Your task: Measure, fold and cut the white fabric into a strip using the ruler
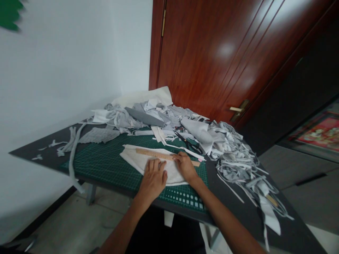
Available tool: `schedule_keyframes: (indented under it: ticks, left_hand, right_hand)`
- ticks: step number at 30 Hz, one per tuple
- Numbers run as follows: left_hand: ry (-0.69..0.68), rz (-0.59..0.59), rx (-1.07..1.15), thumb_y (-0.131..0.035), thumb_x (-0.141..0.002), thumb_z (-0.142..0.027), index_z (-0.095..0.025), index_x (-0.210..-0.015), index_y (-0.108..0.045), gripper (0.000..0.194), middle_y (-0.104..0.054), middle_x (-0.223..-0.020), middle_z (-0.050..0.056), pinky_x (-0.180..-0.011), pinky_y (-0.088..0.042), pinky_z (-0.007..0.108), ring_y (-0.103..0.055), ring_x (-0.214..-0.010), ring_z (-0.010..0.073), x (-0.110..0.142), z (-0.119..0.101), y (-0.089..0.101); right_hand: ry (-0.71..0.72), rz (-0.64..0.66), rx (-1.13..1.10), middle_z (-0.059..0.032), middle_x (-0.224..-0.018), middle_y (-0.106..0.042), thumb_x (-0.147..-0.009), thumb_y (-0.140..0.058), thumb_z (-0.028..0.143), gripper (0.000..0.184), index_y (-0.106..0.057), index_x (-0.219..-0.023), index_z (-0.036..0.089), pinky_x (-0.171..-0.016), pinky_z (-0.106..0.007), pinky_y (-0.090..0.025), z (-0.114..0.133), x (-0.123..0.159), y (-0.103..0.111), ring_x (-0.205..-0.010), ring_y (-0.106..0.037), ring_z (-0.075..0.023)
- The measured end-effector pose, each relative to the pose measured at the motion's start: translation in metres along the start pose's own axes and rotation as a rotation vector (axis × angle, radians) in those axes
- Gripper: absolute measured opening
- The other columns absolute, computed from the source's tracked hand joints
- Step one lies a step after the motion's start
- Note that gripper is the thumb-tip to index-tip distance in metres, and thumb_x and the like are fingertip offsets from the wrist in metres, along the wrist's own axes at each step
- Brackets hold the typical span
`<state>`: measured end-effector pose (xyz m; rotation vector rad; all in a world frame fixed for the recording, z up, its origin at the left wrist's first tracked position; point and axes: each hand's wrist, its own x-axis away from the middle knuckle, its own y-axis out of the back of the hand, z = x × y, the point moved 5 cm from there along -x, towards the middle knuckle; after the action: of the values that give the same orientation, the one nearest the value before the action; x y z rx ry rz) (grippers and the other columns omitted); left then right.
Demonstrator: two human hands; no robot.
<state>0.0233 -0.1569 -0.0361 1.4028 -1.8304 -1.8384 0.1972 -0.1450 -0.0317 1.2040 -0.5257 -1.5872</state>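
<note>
A wooden ruler (150, 154) lies slantwise across a piece of white fabric (137, 165), near the middle of the frame, and its far end sticks out past the cloth to the right. The right hand (185, 166) sits on the ruler towards that end, with its fingers slightly curved and pressing down on the wood, not closed around it. The left hand (153, 179) lies open and flat on the white fabric just below the ruler, its fingers a little spread, holding nothing. Both rest on a green cutting mat (106, 165) marked with a fine grid, which sits on a dark table (245, 211). Just beyond the right hand, black-handled scissors (189, 144) lie among long white strips. A heap of grey and white fabric offcuts (143, 116) rises along the far side of the table, and a tangle of grey strips (235, 162) spills down the right side. A grey knit piece (99, 135) lies at the left of the mat. A white wall (66, 70) fills the left of the frame, and a reddish-brown wooden door (209, 60) with a brass handle (237, 109) stands at the upper right.
</note>
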Motion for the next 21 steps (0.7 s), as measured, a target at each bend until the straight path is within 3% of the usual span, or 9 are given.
schedule_keyframes:
  ticks: [4, 15, 21]
  left_hand:
    - [-0.004, 0.001, -0.022, -0.047, -0.099, -0.026, -0.016, -0.135, -0.060, 0.040, -0.056, -0.129, 0.016, -0.121, -0.029, 0.058, -0.046, -0.130, 0.0339, 0.000, -0.001, -0.001]
    - [-0.003, 0.006, -0.051, -0.048, -0.098, -0.028, -0.016, -0.134, -0.062, 0.040, -0.058, -0.131, 0.017, -0.120, -0.031, 0.060, -0.048, -0.129, 0.0345, -0.001, -0.001, 0.000]
    - [-0.007, 0.015, -0.054, -0.048, -0.098, -0.030, -0.016, -0.134, -0.061, 0.041, -0.059, -0.131, 0.017, -0.120, -0.032, 0.061, -0.049, -0.129, 0.0346, -0.002, -0.002, -0.001]
  right_hand:
    - [0.023, -0.005, -0.068, -0.0084, -0.097, -0.068, -0.097, -0.059, 0.007, 0.026, -0.081, -0.109, 0.017, -0.087, -0.029, -0.052, 0.001, -0.002, -0.001, -0.091, -0.065, -0.0192]
    - [0.044, 0.024, -0.088, -0.0085, -0.097, -0.068, -0.094, -0.060, 0.003, 0.029, -0.081, -0.108, 0.018, -0.088, -0.029, -0.052, 0.003, -0.006, -0.001, -0.093, -0.064, -0.0197]
    - [-0.047, 0.022, -0.043, -0.0105, -0.098, -0.070, -0.094, -0.057, 0.002, 0.031, -0.080, -0.110, 0.015, -0.088, -0.029, -0.051, -0.009, -0.015, -0.007, -0.092, -0.065, -0.0199]
